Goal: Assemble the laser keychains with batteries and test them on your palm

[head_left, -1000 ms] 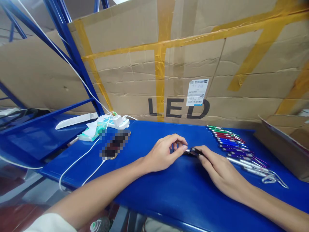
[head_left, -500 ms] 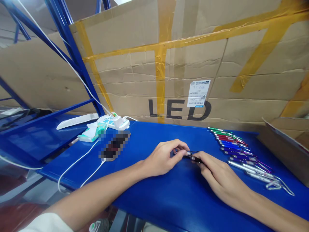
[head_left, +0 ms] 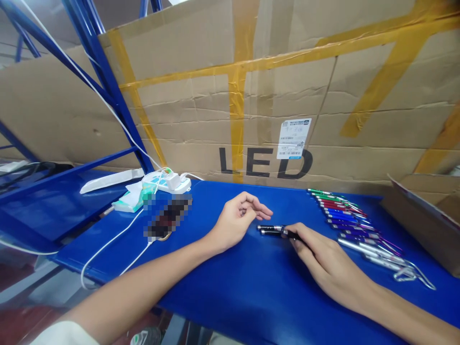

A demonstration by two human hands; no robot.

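My right hand (head_left: 319,258) is closed around the right ends of two slim black pens (head_left: 271,232) with silver bands, lying side by side just above the blue tabletop or on it. Their right ends are hidden by my fingers. To the upper left of the pens is my left hand (head_left: 237,223), its fingers stretched out and holding nothing. On the right, a row of similar slim pens (head_left: 341,214) in green, red, blue and purple lies on the table. Silver pens (head_left: 377,254) with wire-like metal clips (head_left: 406,274) lie at the near end of this row.
A phone (head_left: 168,219), blurred out, lies on the left with a white cable (head_left: 138,256). Behind it are a tissue pack (head_left: 130,199) and a power strip (head_left: 170,182). A large cardboard sheet (head_left: 201,120) stands along the back; a cardboard box (head_left: 424,225) borders the right.
My left hand has let go of the left ends of the black pens and moved up and left, its fingers opening. My right hand keeps its hold, nearly still.
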